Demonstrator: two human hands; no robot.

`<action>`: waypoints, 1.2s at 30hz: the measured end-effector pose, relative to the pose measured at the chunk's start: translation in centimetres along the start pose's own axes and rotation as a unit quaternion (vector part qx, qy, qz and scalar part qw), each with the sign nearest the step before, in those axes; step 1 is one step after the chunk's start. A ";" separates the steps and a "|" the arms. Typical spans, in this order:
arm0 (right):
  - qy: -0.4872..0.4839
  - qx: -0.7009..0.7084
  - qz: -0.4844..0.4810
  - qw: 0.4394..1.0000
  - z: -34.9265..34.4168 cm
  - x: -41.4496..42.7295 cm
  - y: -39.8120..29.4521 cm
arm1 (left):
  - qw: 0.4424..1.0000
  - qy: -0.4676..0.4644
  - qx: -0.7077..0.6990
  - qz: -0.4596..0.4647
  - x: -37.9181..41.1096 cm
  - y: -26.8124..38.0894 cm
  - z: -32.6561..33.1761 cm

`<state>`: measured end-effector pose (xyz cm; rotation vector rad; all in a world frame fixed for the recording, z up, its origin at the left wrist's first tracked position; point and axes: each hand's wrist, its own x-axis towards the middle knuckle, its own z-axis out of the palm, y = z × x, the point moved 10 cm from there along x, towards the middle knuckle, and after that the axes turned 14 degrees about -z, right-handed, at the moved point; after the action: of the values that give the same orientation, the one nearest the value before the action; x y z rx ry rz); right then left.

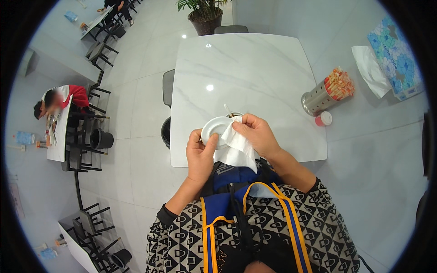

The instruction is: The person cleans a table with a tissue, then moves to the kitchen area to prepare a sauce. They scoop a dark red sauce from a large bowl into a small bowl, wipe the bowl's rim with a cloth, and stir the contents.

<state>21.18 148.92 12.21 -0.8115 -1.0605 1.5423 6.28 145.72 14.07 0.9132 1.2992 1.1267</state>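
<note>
My left hand [200,153] grips the left rim of a small white lid or saucer [210,128], thumb across its face. A white paper tissue [235,140] is pinched in my right hand [256,131] and lies against the right side of that white piece, hanging down over the table's near edge. Just behind my hands a small round container [235,114] with dark contents stands on the table, and a pale spoon handle [226,108] sticks up from it. The hands and tissue hide most of this container.
On the marble-look table [239,75], a perforated metal holder [314,100] of wrapped chopsticks stands at the right beside a small red-and-white pot [323,118]. A tissue pack [396,61] hangs on the right wall. A bin [166,132] is at the left edge. People [61,99] sit farther left.
</note>
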 end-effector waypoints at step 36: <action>0.030 0.062 -0.009 0.998 1.5 -0.1 -0.5 | 0.966 0.048 -0.234 -0.101 0.6 -1.6 -1.7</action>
<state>20.04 148.55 13.24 -0.7559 -0.9161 1.5425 4.69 145.77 12.25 0.3727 1.1032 1.2533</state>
